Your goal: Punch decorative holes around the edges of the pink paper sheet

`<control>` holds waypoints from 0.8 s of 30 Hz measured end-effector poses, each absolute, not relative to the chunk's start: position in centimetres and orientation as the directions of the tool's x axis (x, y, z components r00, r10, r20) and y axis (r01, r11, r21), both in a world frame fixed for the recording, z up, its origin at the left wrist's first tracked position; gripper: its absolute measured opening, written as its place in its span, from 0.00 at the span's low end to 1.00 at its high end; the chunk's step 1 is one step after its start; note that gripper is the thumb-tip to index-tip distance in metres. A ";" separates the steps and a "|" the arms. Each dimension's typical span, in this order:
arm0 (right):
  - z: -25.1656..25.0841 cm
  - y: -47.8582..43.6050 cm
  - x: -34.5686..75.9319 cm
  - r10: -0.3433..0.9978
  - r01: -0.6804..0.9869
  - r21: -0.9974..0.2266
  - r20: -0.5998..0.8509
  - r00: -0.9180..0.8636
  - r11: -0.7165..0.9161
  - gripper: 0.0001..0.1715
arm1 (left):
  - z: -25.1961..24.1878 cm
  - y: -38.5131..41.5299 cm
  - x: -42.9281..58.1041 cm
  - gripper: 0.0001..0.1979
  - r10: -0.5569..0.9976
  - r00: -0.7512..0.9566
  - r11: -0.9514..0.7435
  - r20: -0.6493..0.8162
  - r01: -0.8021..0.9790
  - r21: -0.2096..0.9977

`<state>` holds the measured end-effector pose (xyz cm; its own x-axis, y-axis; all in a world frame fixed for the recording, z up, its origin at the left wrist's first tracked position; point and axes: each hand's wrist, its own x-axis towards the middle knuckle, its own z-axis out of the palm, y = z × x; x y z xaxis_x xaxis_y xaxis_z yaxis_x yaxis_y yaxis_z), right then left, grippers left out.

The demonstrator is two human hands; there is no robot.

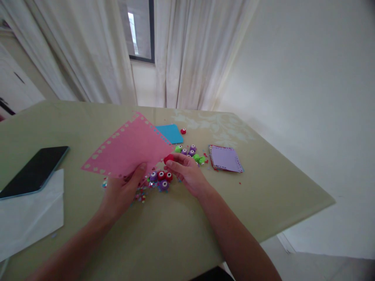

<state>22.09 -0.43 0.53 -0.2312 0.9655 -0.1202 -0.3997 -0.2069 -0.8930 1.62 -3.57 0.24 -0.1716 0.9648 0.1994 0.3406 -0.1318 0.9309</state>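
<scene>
Between the thumb and fingers of my left hand (124,189) is a sheet of pink paper (131,148), held up off the table and tilted. Rows of small punched holes run along its edges. My right hand (187,171) pinches a small red craft punch (169,159) at the sheet's right corner; whether the paper sits in its slot I cannot tell. Just below lie several red and purple punches (161,175) among tiny paper cut-outs (142,197). Behind my right hand are more purple punches (192,150) and green punches (199,159).
A stack of hole-edged paper with a purple sheet (225,158) on top lies to the right. Blue paper (172,134) and a single red punch (183,131) are farther back. At left, a phone (35,169) rests partly on white paper (32,222). Curtains hang beyond the table.
</scene>
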 end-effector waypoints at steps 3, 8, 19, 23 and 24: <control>0.7 -0.4 22.1 0.963 -0.441 -0.869 -0.129 -0.236 -0.225 0.26 | 0.2 -3.5 1.7 0.18 0.961 -0.173 -0.147 0.215 0.340 0.929; 0.9 -0.5 22.1 0.972 -0.471 -0.858 -0.121 -0.203 -0.205 0.25 | 0.2 -3.4 1.8 0.17 0.955 -0.168 -0.173 0.243 0.352 0.920; 0.3 -0.2 22.2 0.965 -0.478 -0.844 -0.163 -0.205 -0.244 0.28 | -0.1 -3.7 1.8 0.18 0.960 -0.124 -0.183 0.251 0.401 0.898; 0.2 -0.1 22.2 0.974 -0.492 -0.846 -0.129 -0.188 -0.207 0.26 | -0.8 -3.5 1.5 0.18 0.958 -0.113 -0.196 0.262 0.407 0.892; 0.2 -0.1 22.1 0.975 -0.497 -0.844 -0.121 -0.187 -0.200 0.26 | -0.9 -3.5 1.5 0.18 0.959 -0.103 -0.203 0.265 0.406 0.891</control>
